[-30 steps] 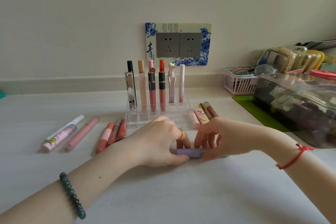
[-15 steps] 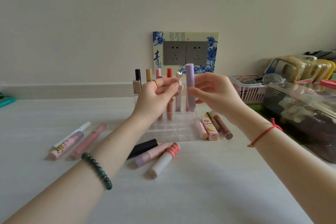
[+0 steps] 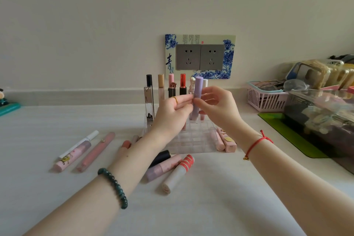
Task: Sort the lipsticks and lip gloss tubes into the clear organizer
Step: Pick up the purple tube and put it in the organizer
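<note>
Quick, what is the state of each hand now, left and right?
Left hand: closed, fingertips pinching the purple tube, held upright above the clear organizer.
Right hand: closed, pinching the same purple tube from the other side.

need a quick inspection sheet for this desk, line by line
surface: white desk, bare at the front
job's things: clear organizer with tubes upright in its back row; purple tube held upright over it; loose tubes lying left, front and right of it
clutter: pink basket, clear box on a green mat
grips: left hand and right hand both pinch the purple tube
cables: nothing seen
surroundings: wall sockets in a blue-patterned frame
</note>
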Motion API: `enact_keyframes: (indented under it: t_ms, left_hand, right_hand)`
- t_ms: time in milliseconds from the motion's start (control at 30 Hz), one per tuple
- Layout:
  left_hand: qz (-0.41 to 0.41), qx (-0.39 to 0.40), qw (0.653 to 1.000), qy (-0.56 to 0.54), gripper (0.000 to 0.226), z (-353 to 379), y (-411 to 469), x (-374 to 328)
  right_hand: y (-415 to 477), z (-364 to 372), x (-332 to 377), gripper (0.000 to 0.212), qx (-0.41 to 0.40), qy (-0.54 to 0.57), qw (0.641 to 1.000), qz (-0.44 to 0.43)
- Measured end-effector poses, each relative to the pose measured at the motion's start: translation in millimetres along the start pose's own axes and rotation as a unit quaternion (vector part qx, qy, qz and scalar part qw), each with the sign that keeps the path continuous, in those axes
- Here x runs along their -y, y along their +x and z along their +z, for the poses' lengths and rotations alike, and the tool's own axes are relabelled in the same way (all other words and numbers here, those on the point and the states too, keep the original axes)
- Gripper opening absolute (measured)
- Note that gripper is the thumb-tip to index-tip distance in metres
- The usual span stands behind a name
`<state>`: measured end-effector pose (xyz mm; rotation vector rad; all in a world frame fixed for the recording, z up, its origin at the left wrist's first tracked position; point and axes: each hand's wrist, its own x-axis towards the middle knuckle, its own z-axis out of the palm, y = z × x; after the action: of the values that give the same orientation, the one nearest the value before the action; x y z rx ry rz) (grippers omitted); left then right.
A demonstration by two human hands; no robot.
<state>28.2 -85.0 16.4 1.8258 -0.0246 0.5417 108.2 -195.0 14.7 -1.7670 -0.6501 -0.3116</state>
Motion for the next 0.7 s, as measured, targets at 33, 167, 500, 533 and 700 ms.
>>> enact_keyframes:
  t_ms: [33, 167, 500, 533, 700]
  left_hand:
    - [0.001, 0.003, 1.0, 0.002, 0.033, 0.1, -0.3, 0.5]
    - [0.006, 0.004, 1.0, 0.014, 0.035, 0.6, -0.4, 2.6]
    - [0.005, 0.006, 0.999, 0.032, 0.035, 0.1, 3.1, 7.3]
    - [0.001, 0.008, 0.999, 0.035, 0.035, 0.2, 2.6, 7.9]
    - [-0.023, 0.013, 0.999, 0.036, 0.037, 2.5, 0.5, 9.7]
  right_hand:
    - [-0.3, 0.2, -0.1, 0.019, 0.001, -0.001, 1.0, 0.001]
    - [-1.1, 0.6, 0.1, 0.021, 0.002, -0.005, 1.0, 0.001]
    - [-0.3, 2.7, -2.5, 0.019, -0.007, -0.026, 1.0, -0.008]
    - [-0.6, 3.1, -3.8, 0.019, -0.006, -0.032, 0.999, -0.008]
    - [-3.7, 5.8, -10.4, 0.021, 0.001, -0.06, 0.998, -0.001]
